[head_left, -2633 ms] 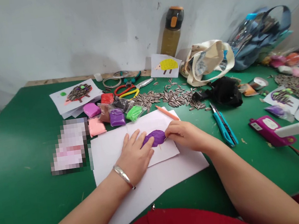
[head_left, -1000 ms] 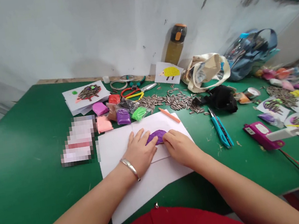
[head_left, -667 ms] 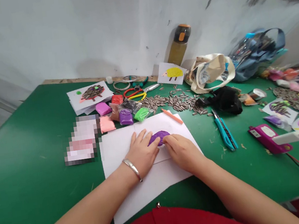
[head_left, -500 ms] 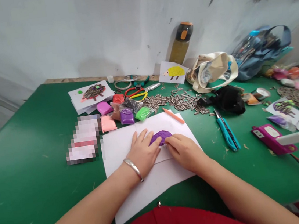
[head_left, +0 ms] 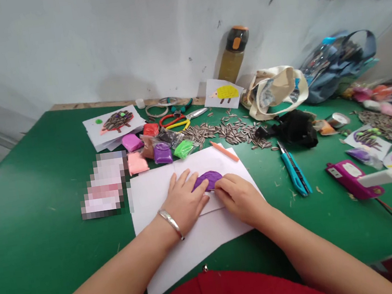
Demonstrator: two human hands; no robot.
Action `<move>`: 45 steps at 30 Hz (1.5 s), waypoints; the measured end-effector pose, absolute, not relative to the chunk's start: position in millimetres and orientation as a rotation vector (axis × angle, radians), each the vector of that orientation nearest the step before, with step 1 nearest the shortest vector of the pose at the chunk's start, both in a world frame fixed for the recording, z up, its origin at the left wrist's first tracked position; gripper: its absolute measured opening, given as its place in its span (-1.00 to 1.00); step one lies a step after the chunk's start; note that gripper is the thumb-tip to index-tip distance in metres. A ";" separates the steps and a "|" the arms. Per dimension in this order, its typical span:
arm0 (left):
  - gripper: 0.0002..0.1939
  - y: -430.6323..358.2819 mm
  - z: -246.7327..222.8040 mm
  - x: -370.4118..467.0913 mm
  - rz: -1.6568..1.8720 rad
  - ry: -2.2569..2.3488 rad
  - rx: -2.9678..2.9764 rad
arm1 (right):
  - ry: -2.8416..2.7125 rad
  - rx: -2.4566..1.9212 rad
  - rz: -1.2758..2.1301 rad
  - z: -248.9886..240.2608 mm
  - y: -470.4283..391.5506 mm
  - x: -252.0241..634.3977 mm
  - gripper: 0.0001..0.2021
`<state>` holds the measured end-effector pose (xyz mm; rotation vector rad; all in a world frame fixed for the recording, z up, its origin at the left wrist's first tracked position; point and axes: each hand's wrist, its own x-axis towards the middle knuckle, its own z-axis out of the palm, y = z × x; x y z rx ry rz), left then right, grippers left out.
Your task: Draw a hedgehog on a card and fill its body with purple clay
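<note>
Clay [head_left: 209, 179] lies between left hand [head_left: 184, 201] and right hand [head_left: 240, 196].

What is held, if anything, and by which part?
Left hand: nothing, laid over purple clay and paper. Right hand: curled at the clay's right edge; any hold is hidden.

We see a red garment [head_left: 238, 293], small shiny metal ball [head_left: 204, 268] at its far edge; silver bangle [head_left: 171, 224], left wrist [head_left: 178, 214].

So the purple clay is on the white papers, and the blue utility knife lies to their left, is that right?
Not quite: in the head view, the blue utility knife lies to the right of the white papers. The purple clay is on them, yes.
</note>
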<state>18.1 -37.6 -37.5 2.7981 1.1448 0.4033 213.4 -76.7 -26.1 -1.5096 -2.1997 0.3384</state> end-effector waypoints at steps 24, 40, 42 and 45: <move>-0.65 -38.9 -37.3 18.9 0.406 1.149 2.786 | -2.231 -1.574 0.183 -30.0 -75.4 210.4 -0.83; -0.65 -38.8 -37.8 18.8 0.401 1.154 2.787 | -2.202 -1.604 0.226 -30.2 -72.3 214.2 -0.84; -0.65 -38.7 -37.5 18.6 0.392 1.154 2.786 | -2.187 -1.617 0.229 -30.0 -71.8 215.8 -0.85; -0.65 -38.8 -37.4 18.6 0.394 1.151 2.789 | -2.177 -1.577 0.281 -29.6 -72.1 217.2 -0.86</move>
